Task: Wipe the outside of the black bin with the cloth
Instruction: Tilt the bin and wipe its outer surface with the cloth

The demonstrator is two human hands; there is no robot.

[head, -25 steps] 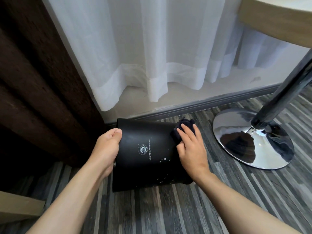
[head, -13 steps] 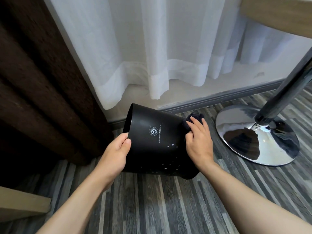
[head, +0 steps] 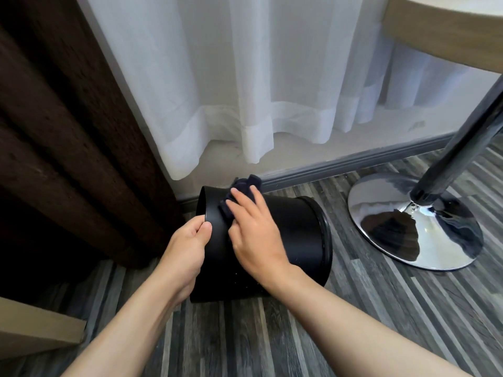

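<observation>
Bin [head: 299,235] lies on its side at the floor's [head: 353,308] wall edge. Left hand [head: 186,243] pinches its left rim. Right hand [head: 255,229], fingers flat, presses cloth [head: 246,183] on top. The bin may roll if the pinch slips.

You face a white sheer curtain [head: 245,77], dark brown drape [head: 68,131] at left, chrome pedestal base [head: 413,221] right, grey striped floor [head: 353,322].

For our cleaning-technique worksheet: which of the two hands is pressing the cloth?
The right hand: its straight fingers press the dark cloth against the black bin. The left hand holds no cloth; it grips the bin's edge.
</observation>
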